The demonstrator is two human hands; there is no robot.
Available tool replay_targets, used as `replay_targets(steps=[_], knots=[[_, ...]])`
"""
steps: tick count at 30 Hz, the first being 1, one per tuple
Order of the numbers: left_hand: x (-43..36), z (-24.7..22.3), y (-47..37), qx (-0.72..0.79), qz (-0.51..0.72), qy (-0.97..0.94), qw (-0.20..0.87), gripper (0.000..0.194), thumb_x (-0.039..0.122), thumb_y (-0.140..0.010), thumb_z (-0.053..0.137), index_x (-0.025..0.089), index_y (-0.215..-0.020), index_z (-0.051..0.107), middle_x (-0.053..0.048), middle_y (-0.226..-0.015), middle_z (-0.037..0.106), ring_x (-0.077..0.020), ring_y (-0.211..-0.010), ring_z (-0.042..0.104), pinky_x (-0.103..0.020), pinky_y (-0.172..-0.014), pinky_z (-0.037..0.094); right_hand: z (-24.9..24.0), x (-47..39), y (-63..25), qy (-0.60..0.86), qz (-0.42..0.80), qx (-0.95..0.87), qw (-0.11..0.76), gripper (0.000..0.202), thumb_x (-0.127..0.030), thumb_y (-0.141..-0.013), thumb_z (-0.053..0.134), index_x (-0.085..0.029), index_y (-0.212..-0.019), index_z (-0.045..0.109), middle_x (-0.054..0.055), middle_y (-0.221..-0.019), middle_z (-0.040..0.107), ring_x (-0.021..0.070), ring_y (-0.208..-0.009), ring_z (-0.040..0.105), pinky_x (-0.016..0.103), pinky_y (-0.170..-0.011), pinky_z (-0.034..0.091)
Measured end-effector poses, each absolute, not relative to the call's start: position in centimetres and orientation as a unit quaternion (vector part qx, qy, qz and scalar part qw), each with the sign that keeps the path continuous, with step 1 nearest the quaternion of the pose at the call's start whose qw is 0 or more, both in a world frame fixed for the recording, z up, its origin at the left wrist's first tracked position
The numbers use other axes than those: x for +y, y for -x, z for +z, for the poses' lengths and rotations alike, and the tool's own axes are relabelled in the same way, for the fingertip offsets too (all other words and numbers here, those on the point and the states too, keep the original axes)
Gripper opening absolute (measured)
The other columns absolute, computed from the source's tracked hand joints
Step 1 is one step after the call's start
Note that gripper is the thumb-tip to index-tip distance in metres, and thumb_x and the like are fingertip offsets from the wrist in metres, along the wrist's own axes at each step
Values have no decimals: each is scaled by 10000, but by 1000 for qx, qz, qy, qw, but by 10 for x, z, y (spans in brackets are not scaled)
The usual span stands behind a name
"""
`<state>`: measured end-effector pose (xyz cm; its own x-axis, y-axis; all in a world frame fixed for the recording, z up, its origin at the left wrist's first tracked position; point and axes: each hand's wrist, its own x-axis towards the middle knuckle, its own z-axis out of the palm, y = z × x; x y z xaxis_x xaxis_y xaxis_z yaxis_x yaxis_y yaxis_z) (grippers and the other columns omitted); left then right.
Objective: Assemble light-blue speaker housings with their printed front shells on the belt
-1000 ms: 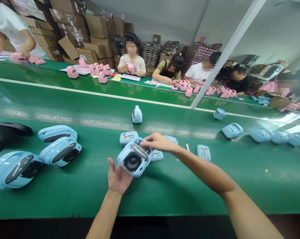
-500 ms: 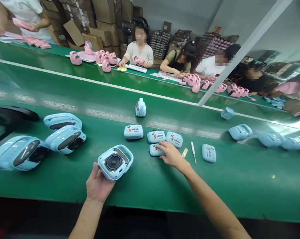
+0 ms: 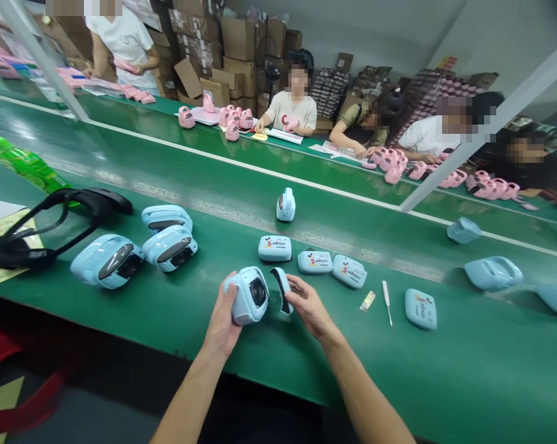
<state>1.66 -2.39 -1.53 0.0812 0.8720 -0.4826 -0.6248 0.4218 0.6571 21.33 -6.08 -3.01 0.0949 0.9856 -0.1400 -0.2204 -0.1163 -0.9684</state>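
My left hand (image 3: 223, 320) is closed around a light blue speaker body (image 3: 246, 311), its dark round driver turned to the right. Just beside it, my right hand (image 3: 308, 308) grips a blue front cover (image 3: 284, 290) by its right side, edge-on, with the dark inner face toward the speaker. A narrow gap separates the two parts. Beyond my hands lie printed Mickey covers, among them one cover (image 3: 275, 248) at the left and another cover (image 3: 349, 271) nearer my right hand. A white-handled screwdriver (image 3: 386, 299) and a small pale packet (image 3: 367, 301) rest to the right.
Several blue speakers (image 3: 109, 262) stand at the left beside a black head strap (image 3: 56, 228) and a green bottle (image 3: 29, 163). Another blue speaker (image 3: 286, 206) sits on the belt ahead. A single cover (image 3: 421, 308) lies at right. Co-workers handle pink speakers (image 3: 235, 120) across the line.
My right hand has lifted a cover off the table and brought it left, next to the speaker. My left hand has turned the speaker so its driver faces the cover. The view has shifted left.
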Motion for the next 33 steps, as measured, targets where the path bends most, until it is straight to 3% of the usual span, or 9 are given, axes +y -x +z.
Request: replay_targets(steps=[3,8,15,19,23,29,33], knots=[[-28,-12,-23,427,509,-182,724,640,432,-732,871,284,-1306,630,-58,-1195,732,-246,-1037,716,-322,-880,599,-27,-59,-180,553,438,-455,543,551,-452,-717,835,-292,-1231,719,77,-1129,677,230,-938,652,369,-806,579],[-32,-8,-22,428,512,-198,718,681,478,-715,871,276,-1309,606,-51,-1147,726,-235,-976,710,-317,-849,597,-21,-64,-160,594,323,-529,513,582,-403,-727,846,-313,-1285,706,74,-1124,601,229,-956,613,393,-864,573],[-28,-9,-20,452,485,-208,719,842,223,-620,928,295,-1376,566,-35,-1085,746,-218,-870,730,-255,-704,583,-25,-70,-153,590,261,-608,463,654,-398,-824,765,-338,-1448,580,125,-1315,538,314,-1159,543,539,-1056,482],[-13,-11,-14,411,466,-107,776,646,289,-785,780,194,-1386,562,-118,-1111,765,-312,-988,741,-436,-876,610,-22,-58,-176,512,370,-573,522,456,-385,-973,530,-332,-1420,598,81,-1283,604,243,-1078,618,432,-977,535],[-3,-10,2,333,431,-57,837,683,393,-856,680,173,-1469,473,-167,-1208,742,-385,-1168,682,-601,-1019,516,-33,-46,-203,536,408,-478,564,402,-399,-913,614,-270,-1286,689,65,-1123,697,216,-978,656,361,-889,551],[-4,-10,13,277,410,-87,864,750,442,-837,674,134,-1484,450,-220,-1261,710,-415,-1249,628,-644,-1072,448,-48,-47,-213,567,406,-465,545,324,-413,-882,646,-232,-1131,747,76,-1031,740,230,-945,691,400,-908,557],[-5,-10,7,329,415,-95,843,614,335,-839,688,146,-1401,530,-164,-1194,746,-367,-1184,672,-585,-1077,474,-25,-47,-209,525,305,-597,525,455,-420,-843,754,-281,-1272,698,97,-1340,656,272,-1225,629,449,-1092,482]])
